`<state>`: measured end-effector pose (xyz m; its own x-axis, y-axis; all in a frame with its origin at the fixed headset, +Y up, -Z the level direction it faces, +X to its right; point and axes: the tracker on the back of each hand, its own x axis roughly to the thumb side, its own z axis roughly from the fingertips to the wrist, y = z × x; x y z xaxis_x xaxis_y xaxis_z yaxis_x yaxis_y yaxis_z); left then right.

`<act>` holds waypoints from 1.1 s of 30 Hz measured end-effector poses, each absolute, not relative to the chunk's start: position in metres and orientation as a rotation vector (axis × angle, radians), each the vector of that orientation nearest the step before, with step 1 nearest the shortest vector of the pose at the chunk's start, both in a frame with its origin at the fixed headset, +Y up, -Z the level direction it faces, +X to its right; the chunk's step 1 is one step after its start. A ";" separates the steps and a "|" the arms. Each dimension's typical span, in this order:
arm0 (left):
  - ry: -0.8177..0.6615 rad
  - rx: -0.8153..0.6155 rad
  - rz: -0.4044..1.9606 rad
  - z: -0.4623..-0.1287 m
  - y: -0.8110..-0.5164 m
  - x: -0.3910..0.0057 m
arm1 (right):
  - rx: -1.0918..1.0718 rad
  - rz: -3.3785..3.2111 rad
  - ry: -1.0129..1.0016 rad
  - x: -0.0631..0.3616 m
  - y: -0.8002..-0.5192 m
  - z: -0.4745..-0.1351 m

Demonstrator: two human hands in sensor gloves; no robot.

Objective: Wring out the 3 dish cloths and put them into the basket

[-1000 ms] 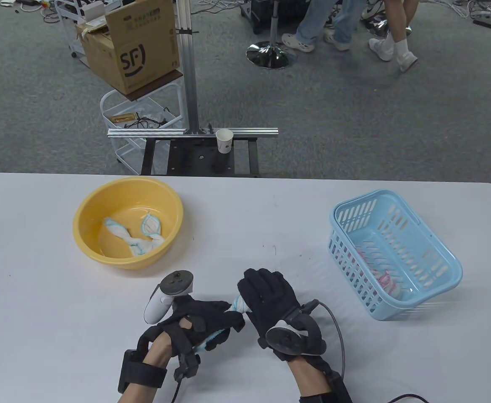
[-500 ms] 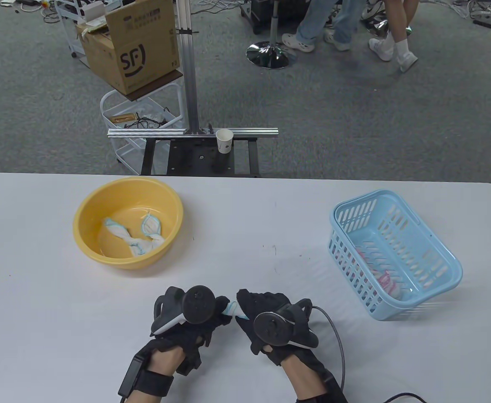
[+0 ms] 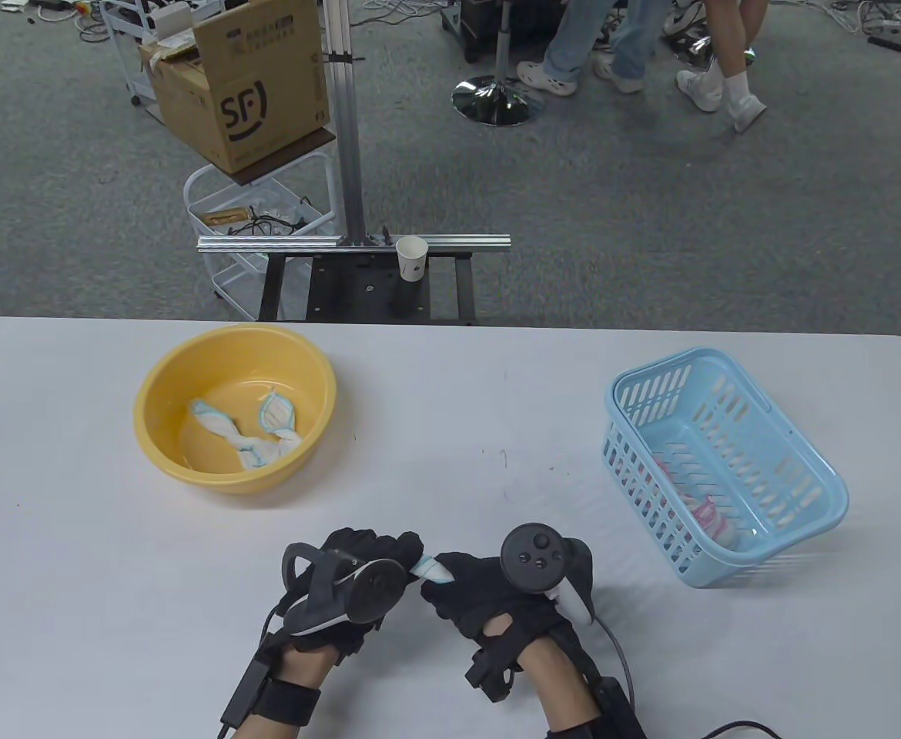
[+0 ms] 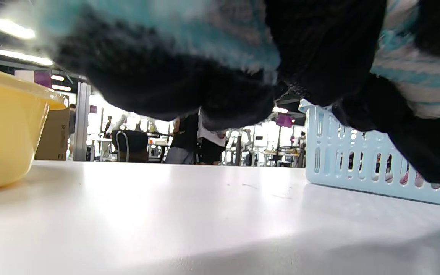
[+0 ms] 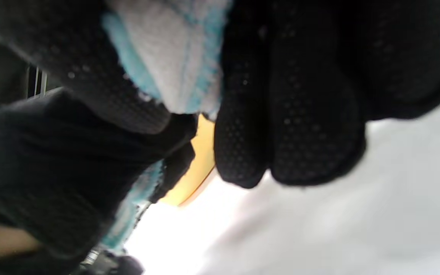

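Observation:
Both gloved hands hold one white dish cloth with blue stripes (image 3: 433,570) twisted between them, low over the table's front edge. My left hand (image 3: 377,550) grips its left end, my right hand (image 3: 466,589) its right end; only a short bit shows between the fists. The wrist views show the cloth (image 4: 414,76) (image 5: 174,53) bunched inside curled fingers. A second blue-edged cloth (image 3: 254,435) lies in the yellow basin (image 3: 189,362) at the left. A pink and white cloth (image 3: 708,516) lies in the light blue basket (image 3: 812,454) at the right.
A white table (image 3: 458,400) carries the basin and the basket, with bare surface between them. Beyond its far edge stand a metal frame with a paper cup (image 3: 411,258), a cardboard box (image 3: 242,85) on a cart, and people's legs (image 3: 635,46).
Both hands have rotated in opposite directions around the cloth, twisting it tighter. The right hand's tracker swung from the near side up to the top; the left tracker rolled down toward me.

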<state>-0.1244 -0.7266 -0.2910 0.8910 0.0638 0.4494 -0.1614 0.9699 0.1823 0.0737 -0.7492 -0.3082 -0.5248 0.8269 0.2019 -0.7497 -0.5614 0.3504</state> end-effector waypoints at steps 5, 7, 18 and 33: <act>-0.476 0.249 0.120 -0.289 -0.724 -0.122 | 0.352 1.912 0.448 0.080 -0.764 -0.314; -0.483 0.259 0.123 -0.287 -0.722 -0.122 | 0.327 1.818 0.502 0.082 -0.769 -0.315; -0.463 0.296 0.150 -0.285 -0.717 -0.128 | 0.323 1.732 0.505 0.084 -0.771 -0.314; -0.335 0.254 0.366 -0.295 -0.717 -0.162 | 0.214 1.974 -0.279 0.147 -0.685 -0.314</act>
